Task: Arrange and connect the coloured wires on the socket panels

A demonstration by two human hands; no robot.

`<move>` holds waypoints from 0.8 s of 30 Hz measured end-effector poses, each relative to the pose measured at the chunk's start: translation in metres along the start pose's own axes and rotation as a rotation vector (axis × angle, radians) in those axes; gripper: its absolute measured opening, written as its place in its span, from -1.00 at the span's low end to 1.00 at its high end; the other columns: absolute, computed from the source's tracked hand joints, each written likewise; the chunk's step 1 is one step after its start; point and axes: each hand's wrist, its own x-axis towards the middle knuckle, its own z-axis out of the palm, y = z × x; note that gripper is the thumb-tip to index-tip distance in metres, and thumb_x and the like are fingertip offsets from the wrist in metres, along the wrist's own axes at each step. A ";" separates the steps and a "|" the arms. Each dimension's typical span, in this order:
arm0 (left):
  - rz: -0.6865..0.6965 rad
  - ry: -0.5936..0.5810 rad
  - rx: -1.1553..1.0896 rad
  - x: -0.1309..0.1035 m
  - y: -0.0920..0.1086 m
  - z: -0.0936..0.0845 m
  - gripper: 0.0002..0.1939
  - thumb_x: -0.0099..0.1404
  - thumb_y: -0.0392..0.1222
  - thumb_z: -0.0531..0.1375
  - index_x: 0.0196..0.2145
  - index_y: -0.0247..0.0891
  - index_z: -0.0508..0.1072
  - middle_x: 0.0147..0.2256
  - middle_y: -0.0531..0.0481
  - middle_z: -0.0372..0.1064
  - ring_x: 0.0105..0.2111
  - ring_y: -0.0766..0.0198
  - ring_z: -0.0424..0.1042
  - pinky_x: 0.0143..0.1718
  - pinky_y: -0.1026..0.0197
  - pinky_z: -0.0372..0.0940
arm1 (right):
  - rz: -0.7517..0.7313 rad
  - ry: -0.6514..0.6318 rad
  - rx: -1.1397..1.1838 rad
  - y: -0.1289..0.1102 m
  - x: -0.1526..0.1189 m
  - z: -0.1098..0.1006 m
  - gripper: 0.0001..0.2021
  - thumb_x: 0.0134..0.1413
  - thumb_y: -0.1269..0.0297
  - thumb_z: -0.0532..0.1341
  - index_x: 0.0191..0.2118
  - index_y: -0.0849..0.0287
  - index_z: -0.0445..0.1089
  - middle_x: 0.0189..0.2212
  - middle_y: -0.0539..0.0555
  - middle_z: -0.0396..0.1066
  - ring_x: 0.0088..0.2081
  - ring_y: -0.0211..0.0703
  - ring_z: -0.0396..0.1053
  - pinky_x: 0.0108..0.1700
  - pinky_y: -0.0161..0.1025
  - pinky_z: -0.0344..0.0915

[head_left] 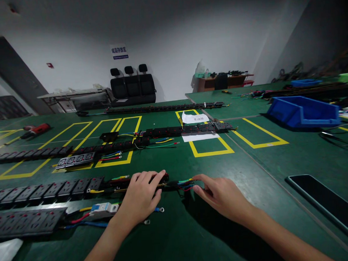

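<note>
Lower centre, the left hand point(141, 195) covers a dark cable point(173, 185), grip unclear; the right hand point(224, 195) pinches its coloured wires point(185, 182). A white breaker point(104, 209) crowds the left wrist; a phone point(327, 204) lies lower right.

tabletop point(170, 246): smooth, satin sheen | power socket strip point(46, 192): matt plastic | bundled wires point(184, 182): plastic-sheathed, smooth | ring terminal point(161, 210): shiny metal | storage bin point(303, 113): smooth, slightly glossy plastic | smartphone point(323, 197): glossy, glass-like screen | creased sheet point(193, 118): matt paper | wall point(173, 61): matt, paint-like
</note>
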 end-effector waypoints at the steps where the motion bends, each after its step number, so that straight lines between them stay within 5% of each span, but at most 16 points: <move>1: -0.002 -0.006 -0.003 0.000 0.000 0.000 -0.44 0.40 -0.24 0.13 0.33 -0.13 0.23 0.09 -0.14 0.40 0.04 0.01 0.38 0.06 -0.09 0.22 | -0.001 0.001 0.000 0.000 0.000 0.000 -0.71 0.42 0.11 0.09 0.03 0.07 0.47 -0.54 -0.04 0.47 -0.53 -0.19 0.41 -0.45 -0.27 -0.04; 24: -0.011 -0.003 -0.020 0.001 0.002 -0.003 -0.45 0.41 -0.23 0.13 0.33 -0.14 0.25 0.09 -0.14 0.41 0.05 0.01 0.39 0.07 -0.09 0.22 | 0.011 -0.039 0.014 0.004 0.002 -0.002 -0.70 0.42 0.10 0.08 0.03 0.07 0.47 -0.56 -0.05 0.43 -0.54 -0.21 0.34 -0.45 -0.27 -0.07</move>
